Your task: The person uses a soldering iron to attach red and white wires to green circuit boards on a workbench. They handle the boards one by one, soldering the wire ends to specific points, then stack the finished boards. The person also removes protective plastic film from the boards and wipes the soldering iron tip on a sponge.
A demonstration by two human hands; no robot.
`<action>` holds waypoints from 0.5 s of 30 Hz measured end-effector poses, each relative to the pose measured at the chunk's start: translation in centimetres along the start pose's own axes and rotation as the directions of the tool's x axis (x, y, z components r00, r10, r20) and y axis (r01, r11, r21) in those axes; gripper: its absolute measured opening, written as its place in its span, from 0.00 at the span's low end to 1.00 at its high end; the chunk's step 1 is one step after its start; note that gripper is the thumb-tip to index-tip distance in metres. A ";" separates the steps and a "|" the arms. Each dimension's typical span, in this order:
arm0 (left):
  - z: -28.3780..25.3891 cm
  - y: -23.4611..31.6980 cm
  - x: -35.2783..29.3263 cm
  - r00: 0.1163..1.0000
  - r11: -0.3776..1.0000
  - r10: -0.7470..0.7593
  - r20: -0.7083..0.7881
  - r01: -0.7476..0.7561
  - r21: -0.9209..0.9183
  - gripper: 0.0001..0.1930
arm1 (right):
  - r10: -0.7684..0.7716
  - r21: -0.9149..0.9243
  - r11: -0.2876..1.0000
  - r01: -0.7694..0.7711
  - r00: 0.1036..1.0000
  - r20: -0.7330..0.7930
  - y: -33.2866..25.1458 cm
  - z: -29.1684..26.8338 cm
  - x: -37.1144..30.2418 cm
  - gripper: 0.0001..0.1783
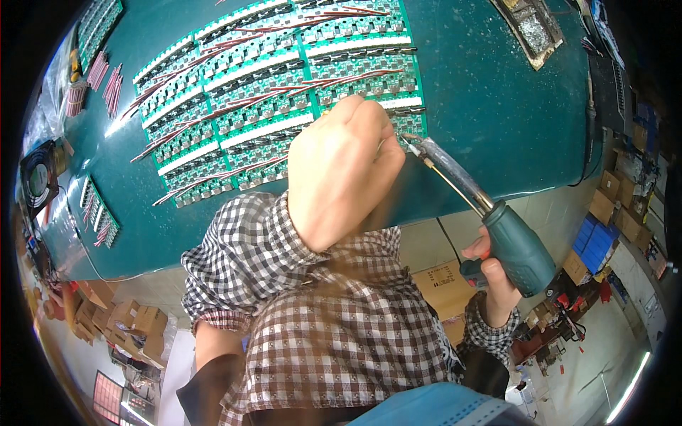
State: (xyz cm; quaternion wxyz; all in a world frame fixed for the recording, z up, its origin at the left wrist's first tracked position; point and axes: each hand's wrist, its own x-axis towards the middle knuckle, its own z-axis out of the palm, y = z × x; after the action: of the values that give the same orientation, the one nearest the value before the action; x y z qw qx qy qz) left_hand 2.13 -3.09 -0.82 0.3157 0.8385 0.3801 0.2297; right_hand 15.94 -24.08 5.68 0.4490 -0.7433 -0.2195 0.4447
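My right hand point(499, 278) grips a dark green soldering gun point(522, 245) by its handle, a finger at the red trigger. Its metal barrel slants up and left, and the tip ends at the right edge of a large panel of green circuit boards point(259, 89). Over the panel's lower right part, my left hand point(348, 167) is closed with the fingers bent down. Whatever those fingers pinch is hidden behind the back of the hand. Rows of dark red, white and black wires point(266, 94) lie across the boards, beside white connector strips point(252, 77).
The boards lie on a green tabletop point(490, 92). At its left are bundles of pinkish wires point(112, 92), a small board strip point(99, 213) and a black fan point(39, 174). A worn tray with solder residue point(533, 32) sits at the far right. Cardboard boxes point(135, 323) stand below the table.
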 end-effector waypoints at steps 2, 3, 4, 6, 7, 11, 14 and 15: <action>0.0 0.1 0.0 1.000 1.000 -0.002 0.005 0.002 0.004 0.07 | -0.043 0.016 0.999 0.043 0.999 -0.027 0.2 0.3 0.1 0.33; -0.2 0.2 0.0 1.000 1.000 -0.005 0.013 0.005 0.000 0.07 | -0.039 0.014 0.999 0.040 0.999 -0.028 0.1 0.4 0.0 0.33; -0.3 0.3 0.1 1.000 1.000 -0.009 0.021 0.009 -0.004 0.07 | -0.036 0.011 0.999 0.037 0.999 -0.029 0.0 0.4 0.0 0.33; -0.3 0.3 0.1 1.000 1.000 -0.003 0.014 0.003 -0.006 0.07 | -0.030 0.008 0.999 0.031 0.999 -0.027 -0.1 0.5 0.0 0.33; -0.2 0.3 0.0 1.000 1.000 -0.001 0.009 0.001 -0.006 0.07 | -0.027 0.009 1.000 0.028 0.999 -0.025 0.0 0.5 0.0 0.33; -0.3 0.3 0.0 1.000 1.000 0.004 0.009 -0.004 -0.006 0.07 | -0.028 0.009 1.000 0.028 0.999 -0.030 -0.2 0.6 0.0 0.33; -0.1 0.1 -0.2 1.000 1.000 0.009 -0.010 -0.010 -0.020 0.07 | -0.044 -0.001 0.999 0.044 0.999 -0.016 0.1 0.4 0.1 0.33; -0.1 0.1 -0.2 1.000 1.000 0.011 -0.013 -0.011 -0.016 0.07 | -0.044 0.001 0.999 0.044 0.999 -0.024 0.1 0.4 0.1 0.34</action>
State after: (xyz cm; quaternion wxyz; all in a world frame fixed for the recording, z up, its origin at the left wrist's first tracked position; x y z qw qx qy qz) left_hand 2.07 -3.28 -0.71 0.3187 0.8365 0.3758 0.2397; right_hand 15.61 -23.87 5.45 0.4618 -0.7431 -0.2301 0.4261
